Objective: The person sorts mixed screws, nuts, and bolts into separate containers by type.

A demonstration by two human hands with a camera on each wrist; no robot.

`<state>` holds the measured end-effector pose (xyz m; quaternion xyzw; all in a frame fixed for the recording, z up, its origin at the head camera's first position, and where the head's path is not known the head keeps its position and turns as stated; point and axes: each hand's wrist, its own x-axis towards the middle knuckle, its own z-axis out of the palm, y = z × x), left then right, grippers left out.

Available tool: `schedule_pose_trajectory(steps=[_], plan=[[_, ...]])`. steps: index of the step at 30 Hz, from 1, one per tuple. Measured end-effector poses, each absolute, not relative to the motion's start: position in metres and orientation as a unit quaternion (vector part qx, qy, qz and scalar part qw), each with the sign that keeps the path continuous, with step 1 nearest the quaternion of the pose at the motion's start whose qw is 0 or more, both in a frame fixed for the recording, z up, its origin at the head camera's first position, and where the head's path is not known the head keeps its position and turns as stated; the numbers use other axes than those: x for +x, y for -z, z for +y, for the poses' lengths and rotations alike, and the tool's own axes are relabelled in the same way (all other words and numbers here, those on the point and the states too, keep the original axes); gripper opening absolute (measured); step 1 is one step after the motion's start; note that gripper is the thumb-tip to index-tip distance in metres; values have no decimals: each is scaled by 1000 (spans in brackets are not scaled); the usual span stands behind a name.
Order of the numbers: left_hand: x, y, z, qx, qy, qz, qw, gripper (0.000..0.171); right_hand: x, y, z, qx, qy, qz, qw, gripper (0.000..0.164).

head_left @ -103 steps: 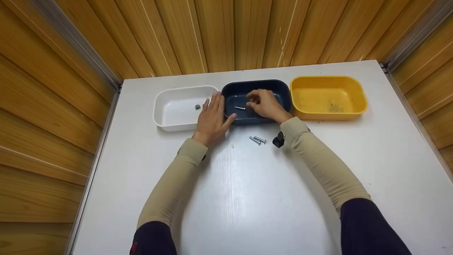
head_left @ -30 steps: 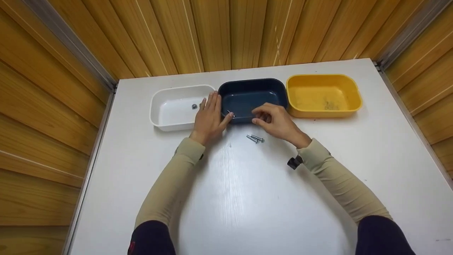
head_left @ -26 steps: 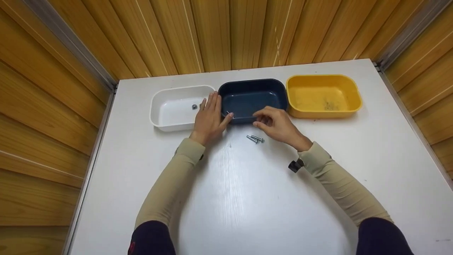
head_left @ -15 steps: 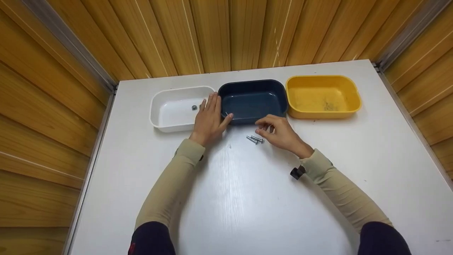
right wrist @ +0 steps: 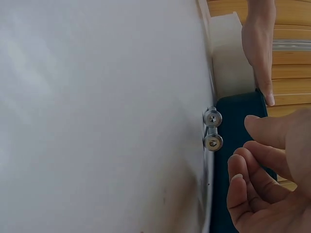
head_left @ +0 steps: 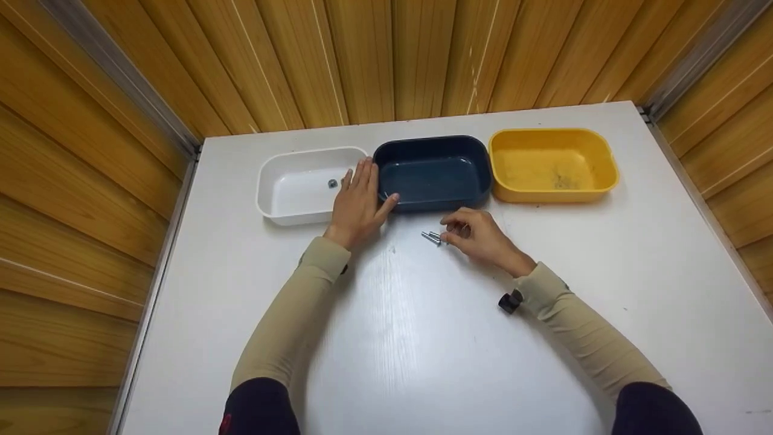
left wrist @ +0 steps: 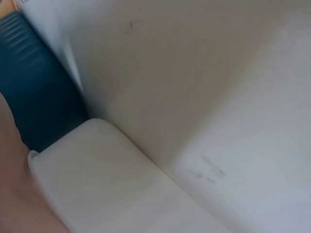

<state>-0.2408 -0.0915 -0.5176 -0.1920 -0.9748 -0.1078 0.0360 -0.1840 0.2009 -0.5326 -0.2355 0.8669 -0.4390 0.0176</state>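
My left hand lies with straight fingers across the adjoining rims of the white bin and the dark blue bin, its thumb over the blue one's front left corner. Beside that thumb, the tip of a small metal piece shows in the blue bin. Two silver bolts lie together on the table in front of it. My right hand is right at them, fingers bent and thumb apart. In the right wrist view, both socket-head bolts stand clear of the right hand, which holds nothing.
A yellow bin with dark smudges inside stands right of the blue one. A small metal nut lies in the white bin. Wood-patterned walls enclose the white table at the back and sides.
My right hand has come out of the blue bin and down toward the two bolts. The bolt earlier mid-bin there now shows only a tip by my left thumb. The left hand stays put.
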Motion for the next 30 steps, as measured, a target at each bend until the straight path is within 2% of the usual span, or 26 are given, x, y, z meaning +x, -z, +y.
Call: schedule_pose_trajectory(steps=[9,20,30], plan=[[-241,517,-92,-194,111,-974,30,91,-183,537,201,-224,406,884,57,23],[-241,517,-93,-196,117,-973,39,89,-183,536,199,-241,365,897,55,20],[-241,517,-92,-198,118,-972,39,89,-183,536,197,-221,365,901,76,14]])
